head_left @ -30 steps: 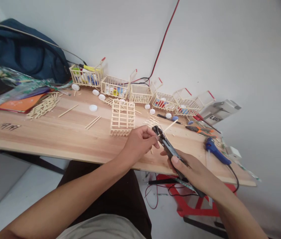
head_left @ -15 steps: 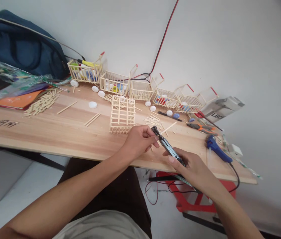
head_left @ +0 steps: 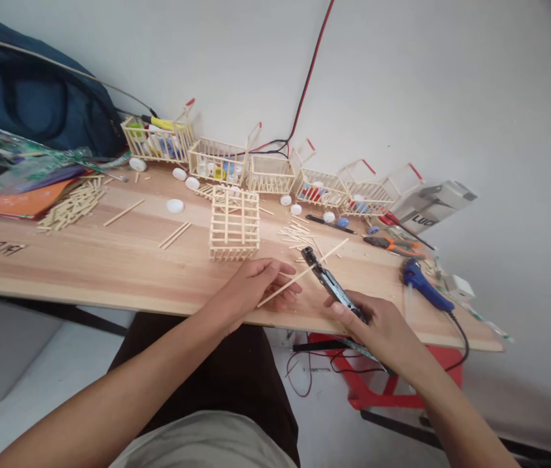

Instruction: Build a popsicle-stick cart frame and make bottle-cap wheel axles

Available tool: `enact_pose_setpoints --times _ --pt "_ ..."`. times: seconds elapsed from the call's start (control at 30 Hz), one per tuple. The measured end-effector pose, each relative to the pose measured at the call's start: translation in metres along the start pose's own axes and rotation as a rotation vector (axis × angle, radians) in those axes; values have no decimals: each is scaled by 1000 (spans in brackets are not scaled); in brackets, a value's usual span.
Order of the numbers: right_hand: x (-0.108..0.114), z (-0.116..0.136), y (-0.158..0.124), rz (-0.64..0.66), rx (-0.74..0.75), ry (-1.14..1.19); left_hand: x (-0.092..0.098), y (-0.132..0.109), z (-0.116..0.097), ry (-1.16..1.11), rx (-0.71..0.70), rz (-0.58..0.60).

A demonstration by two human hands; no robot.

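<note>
My right hand [head_left: 370,318] is wrapped round the metal handles of a multi-tool with a dark plier head [head_left: 329,279], which points up and left. A thin wooden stick [head_left: 282,288] runs slantwise across the tool's head, its lower left end in front of my left palm. My left hand [head_left: 268,283] has its fingers stretched and apart around the stick; whether they touch it is hard to see. Just beyond that hand, a cage-like frame of glued sticks [head_left: 234,224] stands on the wooden table [head_left: 85,260]. Loose short sticks [head_left: 295,234] lie past the tool.
Several small stick-built carts [head_left: 271,174] with red handles line the wall. A pile of sticks [head_left: 73,205] and an orange folder [head_left: 26,198] lie left. To the right are orange-handled pliers [head_left: 395,246], a blue glue gun [head_left: 424,286] and its cable. A red stool [head_left: 358,383] stands below.
My left hand has loosened its pinch near the tool's head and drawn back left and down. The stick now shows along a greater length, across the tool. The view has shifted slightly.
</note>
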State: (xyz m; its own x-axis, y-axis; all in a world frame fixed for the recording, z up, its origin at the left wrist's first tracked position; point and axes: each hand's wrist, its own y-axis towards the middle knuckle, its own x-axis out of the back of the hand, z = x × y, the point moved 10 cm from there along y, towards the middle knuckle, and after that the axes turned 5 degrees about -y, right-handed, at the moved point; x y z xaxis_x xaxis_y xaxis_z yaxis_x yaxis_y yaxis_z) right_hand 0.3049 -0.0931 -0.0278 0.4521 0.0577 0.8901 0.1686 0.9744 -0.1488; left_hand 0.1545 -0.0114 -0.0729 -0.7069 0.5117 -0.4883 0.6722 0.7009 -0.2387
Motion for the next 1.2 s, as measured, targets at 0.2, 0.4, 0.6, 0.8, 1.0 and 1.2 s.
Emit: enact_pose_setpoints --times 0.2,0.4,0.6,0.8,1.0,1.2 --pt "-4 0 5 6 -12 6 8 -5 2 118 -32 44" --pt "-10 11 6 43 35 14 0 -4 -14 441 -214 14" --pt "-13 19 4 67 61 33 -5 -7 -27 569 -387 -32" --pt "-12 24 4 82 88 9 1 -5 -23 534 -338 -58" --pt "-12 18 7 78 82 21 0 1 -10 301 -172 22" --pt "-7 -11 9 104 -25 104 2 -4 14 -297 120 123"
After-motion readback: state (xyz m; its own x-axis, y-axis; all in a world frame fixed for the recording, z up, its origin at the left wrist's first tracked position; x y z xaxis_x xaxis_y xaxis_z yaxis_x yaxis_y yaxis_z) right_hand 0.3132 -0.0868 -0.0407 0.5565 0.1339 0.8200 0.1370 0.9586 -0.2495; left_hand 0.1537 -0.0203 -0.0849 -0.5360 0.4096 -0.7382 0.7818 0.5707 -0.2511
